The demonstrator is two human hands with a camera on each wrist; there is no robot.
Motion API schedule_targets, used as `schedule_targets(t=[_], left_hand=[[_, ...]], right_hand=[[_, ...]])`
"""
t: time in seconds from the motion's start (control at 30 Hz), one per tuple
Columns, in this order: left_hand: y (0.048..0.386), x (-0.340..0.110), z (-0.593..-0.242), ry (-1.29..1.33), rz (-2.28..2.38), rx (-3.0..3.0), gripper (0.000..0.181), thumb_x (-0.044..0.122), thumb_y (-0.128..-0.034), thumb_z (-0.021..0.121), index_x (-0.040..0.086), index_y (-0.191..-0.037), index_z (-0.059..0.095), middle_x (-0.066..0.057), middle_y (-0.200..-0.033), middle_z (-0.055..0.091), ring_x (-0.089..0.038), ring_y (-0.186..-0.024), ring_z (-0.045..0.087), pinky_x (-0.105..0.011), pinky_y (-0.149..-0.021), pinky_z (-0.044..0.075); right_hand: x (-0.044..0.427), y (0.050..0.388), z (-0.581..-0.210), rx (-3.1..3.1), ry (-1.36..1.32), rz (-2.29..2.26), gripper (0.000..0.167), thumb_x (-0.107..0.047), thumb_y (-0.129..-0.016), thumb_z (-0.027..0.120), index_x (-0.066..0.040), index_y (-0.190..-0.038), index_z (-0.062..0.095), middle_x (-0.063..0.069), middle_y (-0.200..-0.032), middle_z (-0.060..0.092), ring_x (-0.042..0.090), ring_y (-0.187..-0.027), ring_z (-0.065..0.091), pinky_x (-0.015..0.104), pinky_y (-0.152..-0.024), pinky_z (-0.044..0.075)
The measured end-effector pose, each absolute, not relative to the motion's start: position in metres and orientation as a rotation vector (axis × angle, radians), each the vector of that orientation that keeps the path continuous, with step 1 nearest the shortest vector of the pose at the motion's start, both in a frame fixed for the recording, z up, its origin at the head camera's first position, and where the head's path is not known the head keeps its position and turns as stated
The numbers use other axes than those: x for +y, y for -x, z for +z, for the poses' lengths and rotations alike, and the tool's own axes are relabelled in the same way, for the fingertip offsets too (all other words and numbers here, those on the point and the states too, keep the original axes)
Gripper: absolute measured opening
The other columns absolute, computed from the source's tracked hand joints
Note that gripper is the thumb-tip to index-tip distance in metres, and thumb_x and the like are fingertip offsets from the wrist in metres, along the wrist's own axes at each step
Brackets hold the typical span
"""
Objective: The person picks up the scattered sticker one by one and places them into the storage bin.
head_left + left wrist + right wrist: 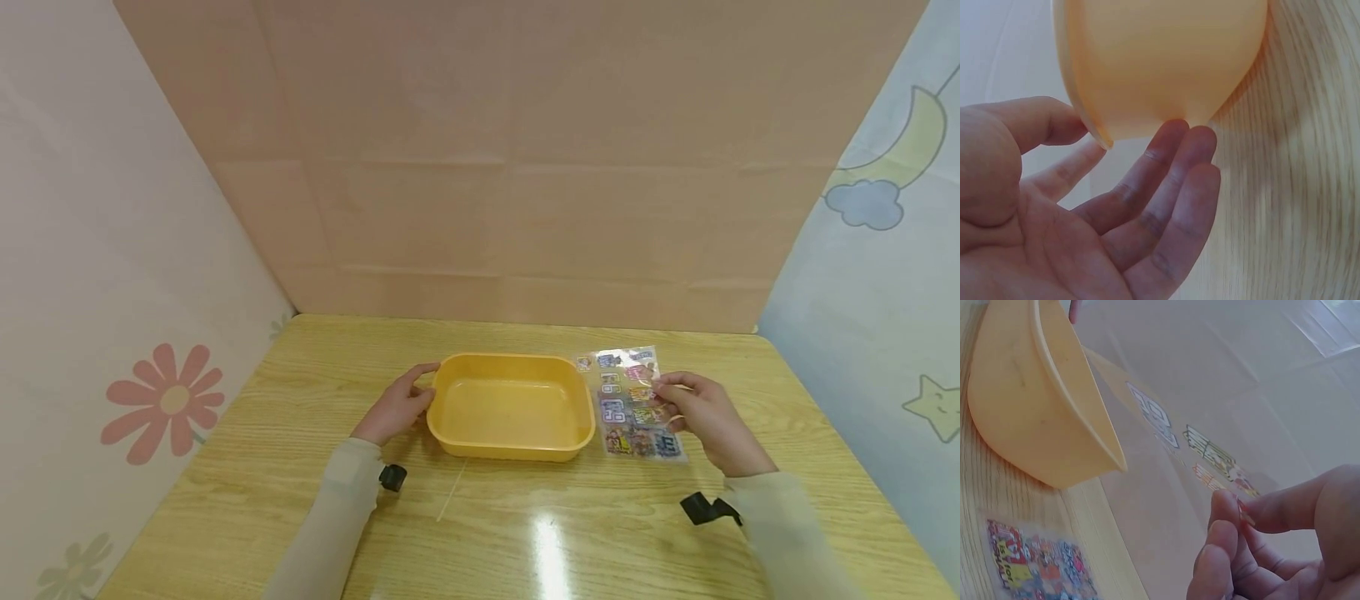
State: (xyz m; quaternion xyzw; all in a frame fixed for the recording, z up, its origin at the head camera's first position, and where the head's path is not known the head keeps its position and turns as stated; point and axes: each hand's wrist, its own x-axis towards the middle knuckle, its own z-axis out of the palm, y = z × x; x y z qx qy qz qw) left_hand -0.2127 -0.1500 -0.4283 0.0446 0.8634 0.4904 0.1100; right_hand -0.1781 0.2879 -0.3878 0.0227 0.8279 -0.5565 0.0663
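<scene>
Head view: right hand [707, 417] pinched a clear printed sheet [622, 385], lifted off the desk [630, 533]; second sheet [645, 444] lay below that grip, yellow tray [517, 452] to its left, rim held by left hand [399, 407]. Pick-up looked done; release not yet.

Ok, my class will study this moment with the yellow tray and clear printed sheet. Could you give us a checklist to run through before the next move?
1. Left hand holding the tray's left end: ok.
2. Tray upright, opening upward: ok.
3. Right hand pinching the clear sheet by its edge: ok.
4. All printed plastic lifted off the table: not ok, a printed area lies on it beside the tray.
5. That area being part of the held sheet, not a second one: cannot tell.
</scene>
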Motion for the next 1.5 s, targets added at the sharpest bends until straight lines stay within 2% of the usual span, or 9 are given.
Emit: schedule_targets(t=[0.23, 0.53, 0.73, 0.93, 1.27, 1.5], left_hand=[[0.212, -0.148, -0.427, -0.117, 1.424, 2.546, 0.049, 0.021, -0.1046, 0.052, 0.022, -0.152, 0.042, -0.015, -0.113, 0.066, -0.02, -0.085, 0.067, -0.041, -0.076, 0.053], [0.213, -0.149, -0.428, -0.115, 1.425, 2.55, 0.049, 0.02, -0.1043, 0.053, 0.021, -0.152, 0.042, -0.015, -0.112, 0.067, -0.02, -0.085, 0.067, -0.042, -0.078, 0.053], [0.214, -0.15, -0.428, -0.1, 1.419, 2.55, 0.049, 0.02, -0.104, 0.053, 0.022, -0.152, 0.043, -0.015, -0.112, 0.066, -0.02, -0.085, 0.066, -0.042, -0.078, 0.054], [0.213, -0.151, -0.428, -0.114, 1.434, 2.549, 0.049, 0.018, -0.1038, 0.053, 0.02, -0.151, 0.043, -0.016, -0.112, 0.067, -0.02, -0.084, 0.067, -0.043, -0.08, 0.054], [0.213, -0.15, -0.427, -0.111, 1.436, 2.545, 0.049, 0.017, -0.1034, 0.053, 0.019, -0.152, 0.043, -0.017, -0.111, 0.066, -0.02, -0.084, 0.066, -0.042, -0.081, 0.055], [0.214, -0.149, -0.427, -0.105, 1.434, 2.544, 0.049, 0.017, -0.1033, 0.053, 0.019, -0.151, 0.043, -0.017, -0.112, 0.066, -0.02, -0.084, 0.066, -0.041, -0.08, 0.055]], right_hand=[[0.272, 0.18, -0.385, 2.46, -0.035, -1.689, 0.037, -0.023, -0.107, 0.049, 0.008, -0.127, 0.048, 0.001, -0.09, 0.067, 0.01, -0.068, 0.052, 0.029, -0.059, 0.05], [0.255, 0.183, -0.385, 2.454, 0.0, -1.662, 0.037, -0.023, -0.106, 0.051, 0.007, -0.127, 0.051, 0.004, -0.095, 0.072, 0.014, -0.071, 0.061, 0.032, -0.062, 0.054], [0.242, 0.184, -0.387, 2.449, 0.024, -1.63, 0.035, -0.021, -0.106, 0.051, 0.005, -0.128, 0.052, 0.006, -0.098, 0.074, 0.02, -0.071, 0.066, 0.03, -0.056, 0.048], [0.232, 0.186, -0.388, 2.421, 0.058, -1.637, 0.034, -0.021, -0.105, 0.052, 0.005, -0.127, 0.053, 0.009, -0.098, 0.074, 0.016, -0.064, 0.058, 0.027, -0.051, 0.041], [0.219, 0.19, -0.388, 2.386, 0.086, -1.626, 0.037, -0.022, -0.104, 0.053, 0.005, -0.13, 0.051, 0.012, -0.103, 0.073, 0.011, -0.061, 0.053, 0.026, -0.05, 0.039], [0.212, 0.193, -0.389, 2.436, 0.103, -1.576, 0.034, -0.018, -0.102, 0.054, 0.005, -0.128, 0.054, 0.012, -0.101, 0.075, 0.018, -0.068, 0.059, 0.026, -0.05, 0.042]])
